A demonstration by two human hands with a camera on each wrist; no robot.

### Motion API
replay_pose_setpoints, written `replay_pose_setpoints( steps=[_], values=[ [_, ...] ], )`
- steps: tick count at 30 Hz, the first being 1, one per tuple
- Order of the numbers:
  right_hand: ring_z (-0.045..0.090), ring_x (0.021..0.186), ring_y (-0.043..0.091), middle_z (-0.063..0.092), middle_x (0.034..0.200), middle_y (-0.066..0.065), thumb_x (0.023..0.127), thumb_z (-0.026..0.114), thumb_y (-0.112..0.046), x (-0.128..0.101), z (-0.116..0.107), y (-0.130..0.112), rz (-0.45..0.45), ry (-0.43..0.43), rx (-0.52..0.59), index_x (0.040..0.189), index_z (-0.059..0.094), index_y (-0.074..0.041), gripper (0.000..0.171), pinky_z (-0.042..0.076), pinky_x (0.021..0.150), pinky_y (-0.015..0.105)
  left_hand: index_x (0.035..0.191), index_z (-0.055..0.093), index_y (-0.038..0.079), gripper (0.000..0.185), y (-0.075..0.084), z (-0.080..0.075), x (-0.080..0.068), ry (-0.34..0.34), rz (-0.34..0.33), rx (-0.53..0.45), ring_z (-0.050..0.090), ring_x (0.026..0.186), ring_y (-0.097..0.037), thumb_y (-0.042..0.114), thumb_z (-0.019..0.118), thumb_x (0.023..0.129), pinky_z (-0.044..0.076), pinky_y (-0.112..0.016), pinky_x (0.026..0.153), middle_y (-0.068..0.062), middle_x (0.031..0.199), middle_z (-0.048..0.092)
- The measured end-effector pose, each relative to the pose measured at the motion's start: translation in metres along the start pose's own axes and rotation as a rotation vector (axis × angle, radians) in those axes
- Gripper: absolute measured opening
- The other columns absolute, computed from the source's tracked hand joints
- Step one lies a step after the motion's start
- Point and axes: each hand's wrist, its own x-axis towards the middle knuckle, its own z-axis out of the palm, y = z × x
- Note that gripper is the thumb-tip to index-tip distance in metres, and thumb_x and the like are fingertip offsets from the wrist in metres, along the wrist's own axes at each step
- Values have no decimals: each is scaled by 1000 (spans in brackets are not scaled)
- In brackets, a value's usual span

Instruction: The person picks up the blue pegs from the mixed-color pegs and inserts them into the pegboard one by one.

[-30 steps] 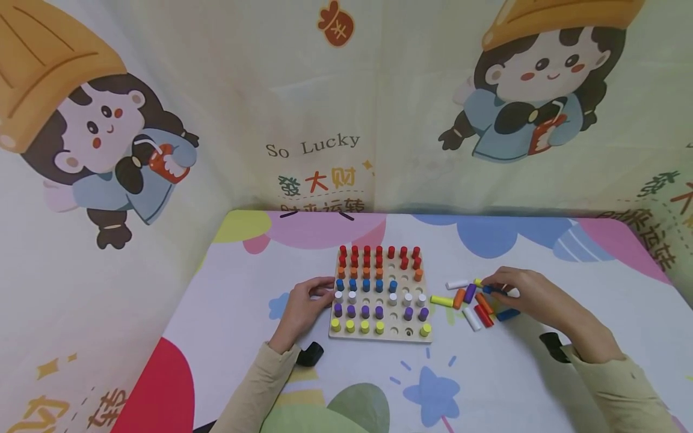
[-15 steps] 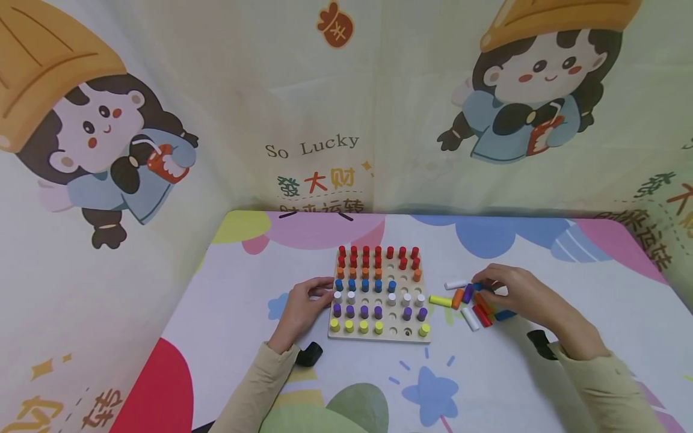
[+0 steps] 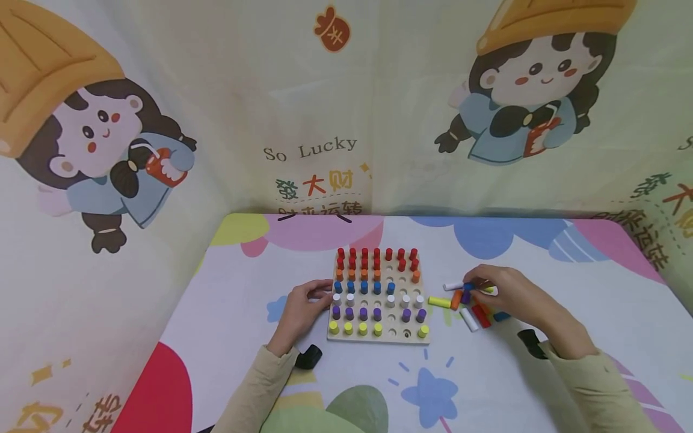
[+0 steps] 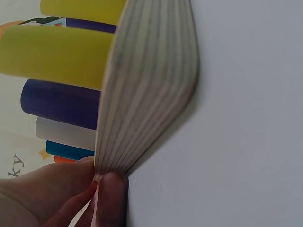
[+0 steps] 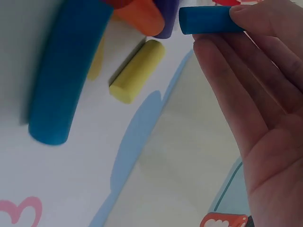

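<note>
A wooden pegboard (image 3: 379,340) lies on the table, holding rows of red, orange, blue, white, purple and yellow pegs, with several bare holes toward its right side. My left hand (image 3: 301,310) holds the board's left edge, thumb and fingers at the layered wooden side (image 4: 147,85). Over the loose pegs to the right of the board, my right hand (image 3: 511,294) pinches a blue peg (image 5: 208,20) between thumb and fingertips. Near that hand lie a yellow peg (image 5: 137,71) and another blue peg (image 5: 71,71).
Loose pegs lie scattered right of the board, among them a yellow peg (image 3: 439,302), a white peg (image 3: 468,320) and a red peg (image 3: 480,316). The patterned tabletop (image 3: 260,385) meets a printed backdrop (image 3: 411,120) at the back.
My right hand has moved left across the loose pegs with the blue peg in its fingers, uncovering a yellow peg behind it. The left hand stays at the board's edge.
</note>
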Motion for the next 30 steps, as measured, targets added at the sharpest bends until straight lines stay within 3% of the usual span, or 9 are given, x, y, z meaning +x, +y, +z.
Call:
replay_pose_setpoints(
  steps=[13, 20, 30],
  values=[
    [70, 90, 16, 72, 103, 0, 84, 76, -4, 6, 1, -9, -61, 21, 9, 107, 71, -7, 24, 59, 76, 35, 123, 70, 12, 31, -6, 1, 2, 2, -22, 11, 67, 94, -14, 18, 71, 92, 56, -33, 83, -3, 111, 72],
    [71, 93, 21, 73, 104, 3, 85, 75, -3, 10, 2, -13, -51, 7, 53, 109, 70, -5, 24, 59, 79, 37, 123, 69, 12, 32, -7, 1, 3, -4, -19, 10, 67, 93, -12, 19, 71, 92, 54, -29, 81, -2, 111, 72],
    [72, 95, 22, 72, 104, 3, 87, 74, -5, 16, 8, -19, -67, 17, 79, 110, 69, -4, 23, 59, 79, 37, 123, 69, 11, 32, -8, 1, 3, -4, -2, 14, 68, 94, -13, 20, 71, 92, 54, -38, 86, -3, 112, 72]
  ],
)
